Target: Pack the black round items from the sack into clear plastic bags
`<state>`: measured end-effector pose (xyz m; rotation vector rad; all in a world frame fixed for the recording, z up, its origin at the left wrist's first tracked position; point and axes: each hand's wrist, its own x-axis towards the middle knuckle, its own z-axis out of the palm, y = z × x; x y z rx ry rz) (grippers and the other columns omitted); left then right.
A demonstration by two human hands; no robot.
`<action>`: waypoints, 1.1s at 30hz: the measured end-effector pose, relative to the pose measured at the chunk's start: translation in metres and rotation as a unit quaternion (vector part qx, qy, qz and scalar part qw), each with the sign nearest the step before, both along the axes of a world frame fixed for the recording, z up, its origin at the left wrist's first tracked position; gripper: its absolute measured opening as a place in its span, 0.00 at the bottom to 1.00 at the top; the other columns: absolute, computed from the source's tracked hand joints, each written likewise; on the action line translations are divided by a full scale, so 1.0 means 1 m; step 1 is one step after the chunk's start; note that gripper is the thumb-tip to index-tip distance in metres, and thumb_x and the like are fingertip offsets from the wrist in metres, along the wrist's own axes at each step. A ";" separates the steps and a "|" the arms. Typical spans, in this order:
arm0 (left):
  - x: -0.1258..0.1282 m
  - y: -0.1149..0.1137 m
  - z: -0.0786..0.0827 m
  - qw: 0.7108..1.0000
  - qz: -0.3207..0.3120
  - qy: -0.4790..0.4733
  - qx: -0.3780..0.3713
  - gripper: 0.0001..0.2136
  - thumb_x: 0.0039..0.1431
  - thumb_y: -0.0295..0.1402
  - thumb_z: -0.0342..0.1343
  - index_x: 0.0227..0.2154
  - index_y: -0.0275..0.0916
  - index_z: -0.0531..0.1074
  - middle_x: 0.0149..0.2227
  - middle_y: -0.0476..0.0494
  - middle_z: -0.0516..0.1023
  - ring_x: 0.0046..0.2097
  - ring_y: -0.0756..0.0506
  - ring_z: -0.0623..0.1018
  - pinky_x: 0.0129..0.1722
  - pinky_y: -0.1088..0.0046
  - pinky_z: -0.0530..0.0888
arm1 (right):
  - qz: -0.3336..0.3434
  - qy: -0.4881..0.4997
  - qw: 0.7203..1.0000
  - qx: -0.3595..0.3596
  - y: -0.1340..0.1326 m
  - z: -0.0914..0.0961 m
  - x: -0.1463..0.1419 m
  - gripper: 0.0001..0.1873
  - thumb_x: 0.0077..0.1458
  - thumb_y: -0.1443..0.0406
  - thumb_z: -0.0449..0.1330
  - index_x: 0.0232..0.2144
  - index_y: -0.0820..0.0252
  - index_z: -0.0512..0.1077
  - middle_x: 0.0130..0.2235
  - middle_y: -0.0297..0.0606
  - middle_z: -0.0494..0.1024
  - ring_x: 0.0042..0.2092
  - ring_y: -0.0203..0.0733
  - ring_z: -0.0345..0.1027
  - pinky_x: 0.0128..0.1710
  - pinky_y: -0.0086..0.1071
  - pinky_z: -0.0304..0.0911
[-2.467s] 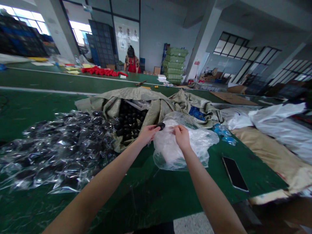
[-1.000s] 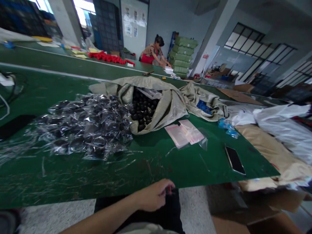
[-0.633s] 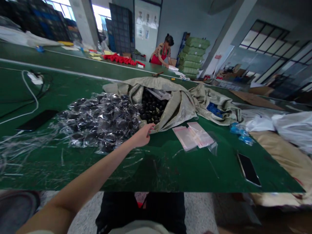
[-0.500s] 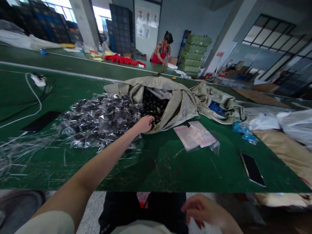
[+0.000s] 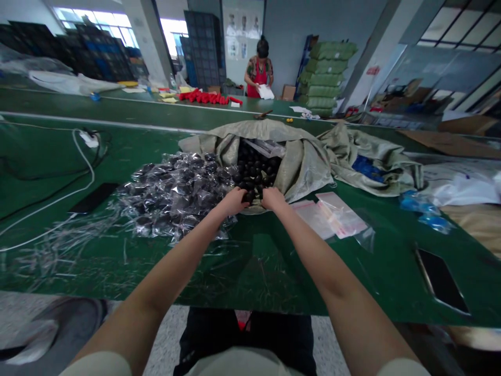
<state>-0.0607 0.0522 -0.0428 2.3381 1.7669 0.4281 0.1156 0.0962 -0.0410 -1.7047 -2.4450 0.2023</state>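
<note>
My left hand (image 5: 234,202) and my right hand (image 5: 273,198) meet at the mouth of a grey-green woven sack (image 5: 307,167). Both rest on the loose black round objects (image 5: 254,175) heaped inside it, and I cannot tell whether either grips one. To the left of my left hand lies a pile of black objects in clear plastic bags (image 5: 176,196). Flat, pink-edged clear bags (image 5: 336,214) lie to the right of my right hand.
A black phone (image 5: 441,279) lies at the right of the green table (image 5: 254,271), and another (image 5: 93,197) at the left near a white cable (image 5: 78,190). Blue packets (image 5: 425,209) and white plastic lie to the right. A co-worker (image 5: 259,70) stands at a far table.
My right hand has come up from below the table edge to the sack mouth, beside my left hand. The view has shifted, and the far co-worker now stands more upright.
</note>
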 end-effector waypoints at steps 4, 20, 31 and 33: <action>-0.003 -0.015 0.004 0.974 0.037 -0.211 0.070 0.19 0.56 0.38 0.58 0.47 0.31 0.71 0.44 0.36 0.73 0.39 0.45 0.74 0.46 0.66 0.72 | -0.025 0.039 0.998 0.036 -0.002 -0.013 0.011 0.18 0.52 0.69 0.59 0.47 0.68 0.70 0.50 0.56 0.72 0.52 0.53 0.65 0.52 0.41 0.62; 0.020 -0.073 -0.024 0.996 -0.080 -0.012 0.047 0.16 0.50 0.35 0.60 0.42 0.38 0.71 0.45 0.36 0.77 0.50 0.35 0.73 0.53 0.54 0.62 | -0.073 0.172 0.961 0.205 -0.034 -0.019 0.053 0.20 0.63 0.66 0.46 0.52 0.71 0.69 0.50 0.54 0.73 0.53 0.47 0.65 0.56 0.38 0.57; 0.041 -0.066 -0.030 0.992 -0.125 -0.026 0.018 0.23 0.53 0.31 0.55 0.54 0.39 0.66 0.54 0.36 0.74 0.55 0.38 0.72 0.54 0.57 0.64 | -0.215 -0.067 0.974 -0.018 -0.072 -0.039 0.145 0.19 0.64 0.59 0.51 0.39 0.67 0.77 0.42 0.57 0.79 0.46 0.53 0.74 0.44 0.39 0.65; 0.040 -0.069 -0.026 0.991 -0.111 0.062 0.028 0.18 0.52 0.30 0.55 0.48 0.37 0.70 0.49 0.35 0.76 0.53 0.36 0.73 0.53 0.54 0.63 | -0.214 -0.067 0.974 -0.024 -0.072 -0.037 0.144 0.19 0.66 0.63 0.48 0.39 0.66 0.77 0.42 0.56 0.79 0.45 0.50 0.75 0.44 0.36 0.65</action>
